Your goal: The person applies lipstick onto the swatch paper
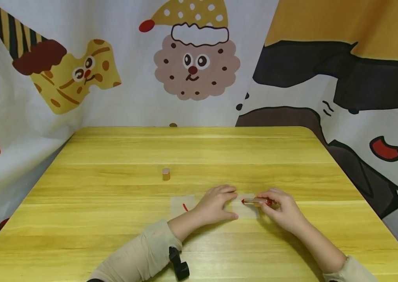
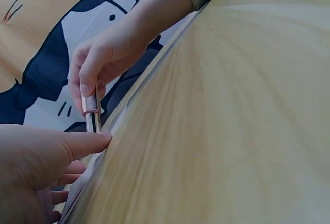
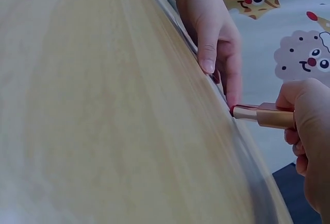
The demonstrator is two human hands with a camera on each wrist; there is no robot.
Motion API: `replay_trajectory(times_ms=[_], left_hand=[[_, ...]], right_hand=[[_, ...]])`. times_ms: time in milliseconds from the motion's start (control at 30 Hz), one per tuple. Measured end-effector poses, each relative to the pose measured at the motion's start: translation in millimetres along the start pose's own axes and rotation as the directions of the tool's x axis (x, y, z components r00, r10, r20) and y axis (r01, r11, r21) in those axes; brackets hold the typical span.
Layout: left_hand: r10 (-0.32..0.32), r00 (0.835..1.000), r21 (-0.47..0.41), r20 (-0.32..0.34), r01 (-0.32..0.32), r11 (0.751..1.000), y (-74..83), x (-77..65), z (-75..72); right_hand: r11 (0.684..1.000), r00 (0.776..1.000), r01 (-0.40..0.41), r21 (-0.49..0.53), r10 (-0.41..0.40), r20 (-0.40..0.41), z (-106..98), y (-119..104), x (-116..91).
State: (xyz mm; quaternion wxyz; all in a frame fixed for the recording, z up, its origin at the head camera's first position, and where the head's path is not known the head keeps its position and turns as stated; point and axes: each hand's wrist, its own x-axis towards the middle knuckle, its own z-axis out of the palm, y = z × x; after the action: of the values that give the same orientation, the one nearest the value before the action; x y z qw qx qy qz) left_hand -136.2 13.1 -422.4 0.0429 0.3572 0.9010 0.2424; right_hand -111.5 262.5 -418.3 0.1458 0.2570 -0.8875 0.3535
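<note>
Between thumb and fingers, my right hand (image 1: 285, 209) pinches a lipstick (image 3: 265, 116) with a metallic gold tube. Its red tip points left, at or just above a thin pale sheet (image 1: 248, 211); contact cannot be made out. My left hand (image 1: 214, 205) rests on the left part of this sheet, thumb and fingers spread apart. Another pale sheet (image 1: 177, 201), partly under the left forearm, carries a short red stroke (image 1: 185, 207). In the left wrist view the lipstick (image 2: 92, 108) stands upright just beyond the left thumb.
A small gold cap (image 1: 166, 174) stands farther back on the wooden table (image 1: 114, 149). Behind the table hangs a white curtain (image 1: 131, 105) with cartoon prints. A black strap piece (image 1: 179, 263) hangs from the left sleeve.
</note>
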Motion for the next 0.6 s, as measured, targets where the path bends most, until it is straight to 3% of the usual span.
replay_trajectory(times_ms=[600], left_hand=[[-0.003,1.0,-0.017,0.001,0.003,1.0,-1.5,0.7,1.0]], right_hand=[[0.999,0.997,-0.031,-0.038,0.034,0.069,-11,-7,-2]])
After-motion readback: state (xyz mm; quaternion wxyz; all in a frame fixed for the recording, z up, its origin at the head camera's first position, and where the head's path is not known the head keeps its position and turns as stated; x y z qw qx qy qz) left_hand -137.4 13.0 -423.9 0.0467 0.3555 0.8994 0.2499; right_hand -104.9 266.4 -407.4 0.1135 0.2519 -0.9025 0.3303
